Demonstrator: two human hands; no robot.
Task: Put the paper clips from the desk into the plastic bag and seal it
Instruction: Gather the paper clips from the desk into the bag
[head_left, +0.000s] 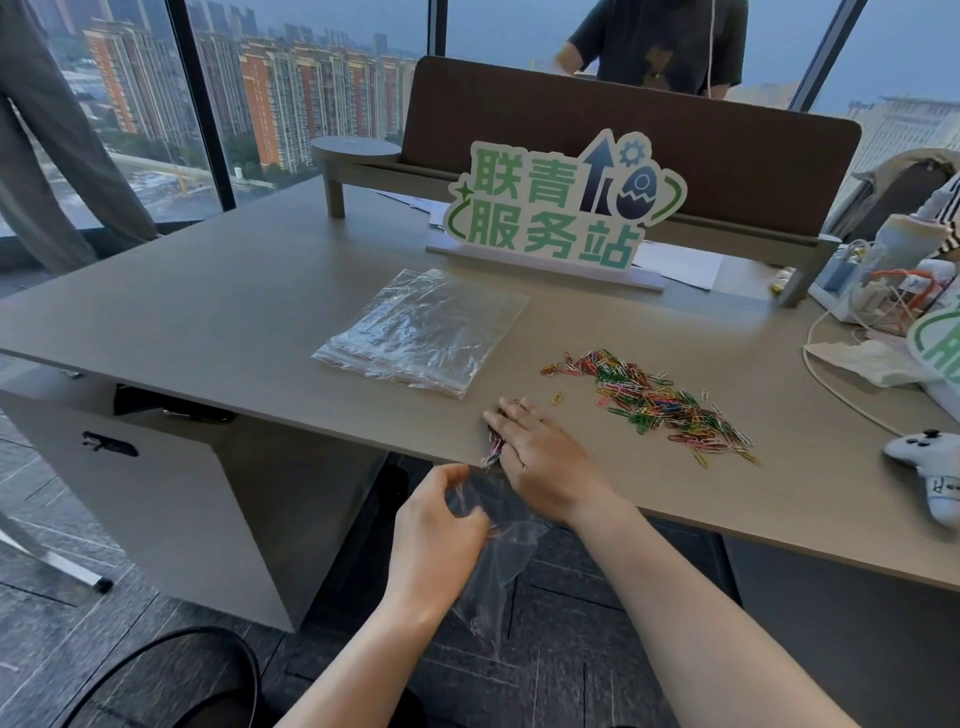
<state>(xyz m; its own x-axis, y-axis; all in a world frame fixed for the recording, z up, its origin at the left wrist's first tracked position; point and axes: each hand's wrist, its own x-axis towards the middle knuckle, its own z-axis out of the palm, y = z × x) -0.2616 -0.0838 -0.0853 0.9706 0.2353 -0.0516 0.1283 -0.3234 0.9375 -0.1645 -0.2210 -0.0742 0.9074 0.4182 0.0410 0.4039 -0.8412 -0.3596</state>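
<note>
A heap of coloured paper clips (657, 402) lies spread on the desk (218, 312). My left hand (436, 530) holds a clear plastic bag (498, 566) below the desk's front edge, its mouth up against the edge. My right hand (535, 457) lies flat at that edge, fingers pressed over a small bunch of clips (493, 449) that hangs partly past the rim above the bag. A single yellow clip (557, 398) rests between the hand and the heap.
A stack of spare clear bags (421, 332) lies left of the heap. A green-lettered sign (561, 208) stands behind. A white game controller (930, 467), cables and clutter fill the right side. A person (660, 41) stands beyond the brown divider.
</note>
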